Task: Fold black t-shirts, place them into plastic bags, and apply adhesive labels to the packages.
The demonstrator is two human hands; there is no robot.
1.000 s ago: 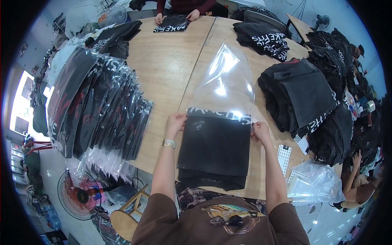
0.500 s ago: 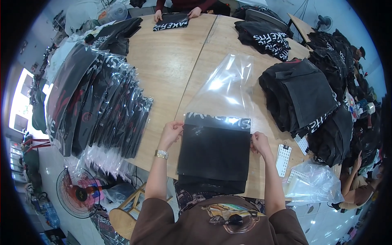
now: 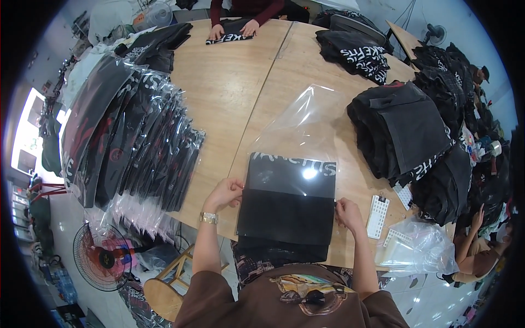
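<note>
Drawn lower than half a second ago over a flat, rectangular, white-lettered folded black cloth garment (image 3: 287,216): a thin, glossy clear plastic bag (image 3: 298,134). Pinched at its side edges, thumb against fingers, in bare left hand (image 3: 225,195) and bare right hand (image 3: 349,215), both lower than before. Laid on smooth, pale wooden table (image 3: 219,109) at its near edge, between crinkled, shiny row of bagged black garments (image 3: 139,136) to left and thick, matte pile of folded black garments (image 3: 404,131) to right.

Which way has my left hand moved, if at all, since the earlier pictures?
Yes: judged against the wooden table, your left hand has shifted toward the table's near edge and slightly left.
</note>
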